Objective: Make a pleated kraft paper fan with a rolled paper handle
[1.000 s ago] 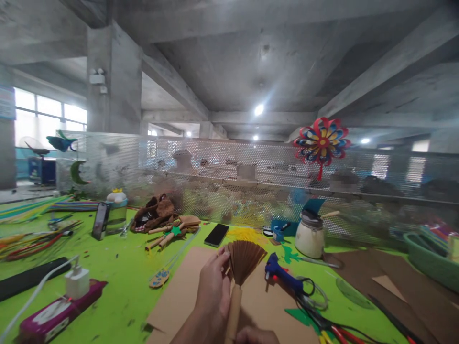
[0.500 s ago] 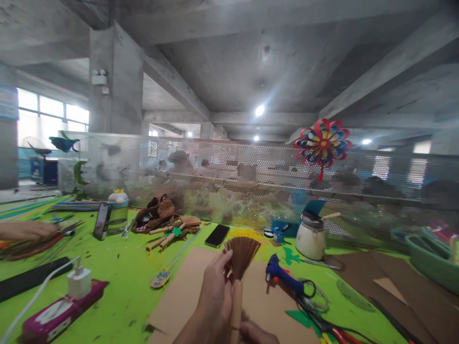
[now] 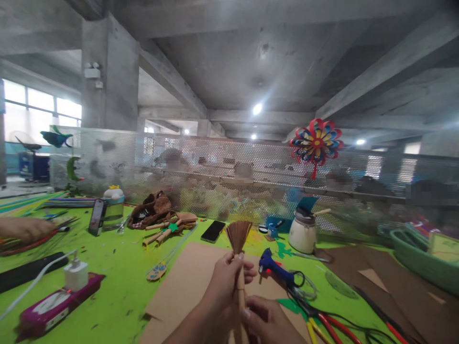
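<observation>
A small broom-shaped piece (image 3: 238,235), with a fringed brown paper fan on top and a rolled tan handle, stands upright in front of me. My left hand (image 3: 226,278) grips it where the fringe meets the handle, thumb laid along the front. Lower down, my right hand (image 3: 266,315) pinches the handle between thumb and fingers. Beneath both hands lies a sheet of tan card (image 3: 179,282). Just right of them is a blue glue gun (image 3: 274,270), and beyond it are pliers or scissors with red and yellow handles (image 3: 332,327).
A co-worker's hand (image 3: 27,229) is at the far left. A purple power strip (image 3: 59,306) holds a white charger. Behind are a black phone (image 3: 213,231), several rolled paper pieces (image 3: 168,229) and a cream jar (image 3: 303,234). A green basket (image 3: 426,265) stands right.
My left hand has slid from beside the fringe down to its base. My right hand has come up further into view onto the handle. The view has shifted slightly.
</observation>
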A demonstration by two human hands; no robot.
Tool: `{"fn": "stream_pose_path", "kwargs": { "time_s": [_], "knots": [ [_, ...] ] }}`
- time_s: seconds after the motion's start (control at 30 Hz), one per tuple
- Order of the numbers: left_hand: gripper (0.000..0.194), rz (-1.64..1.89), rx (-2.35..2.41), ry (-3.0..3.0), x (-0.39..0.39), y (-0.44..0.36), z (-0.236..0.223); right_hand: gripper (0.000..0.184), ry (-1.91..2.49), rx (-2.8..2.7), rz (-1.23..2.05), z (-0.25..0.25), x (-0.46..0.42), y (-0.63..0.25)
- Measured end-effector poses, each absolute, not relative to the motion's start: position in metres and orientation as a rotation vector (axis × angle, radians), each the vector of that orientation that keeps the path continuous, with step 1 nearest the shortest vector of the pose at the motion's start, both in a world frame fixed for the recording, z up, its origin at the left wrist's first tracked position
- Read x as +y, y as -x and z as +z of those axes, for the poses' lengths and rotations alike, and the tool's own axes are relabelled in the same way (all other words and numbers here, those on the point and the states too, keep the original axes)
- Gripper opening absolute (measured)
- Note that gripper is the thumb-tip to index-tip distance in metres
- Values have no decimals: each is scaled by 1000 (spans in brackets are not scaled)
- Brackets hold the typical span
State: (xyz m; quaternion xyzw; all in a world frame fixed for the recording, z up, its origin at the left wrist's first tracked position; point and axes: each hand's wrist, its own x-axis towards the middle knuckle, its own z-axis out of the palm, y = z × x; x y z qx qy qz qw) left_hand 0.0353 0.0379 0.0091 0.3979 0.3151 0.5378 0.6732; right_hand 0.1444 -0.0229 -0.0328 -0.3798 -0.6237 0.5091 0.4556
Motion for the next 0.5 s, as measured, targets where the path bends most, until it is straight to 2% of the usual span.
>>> {"fn": "stream_pose_path", "kwargs": {
  "time_s": [0.37,0.5],
  "knots": [
    [8,1305,769,-762,55,-19,13,68,1039,-1481,1377,-66,-21,-134],
    [15,1253,748,-740,50,-20,12,68,992,-1422,1430,-71,-20,-132]
  ]
}}
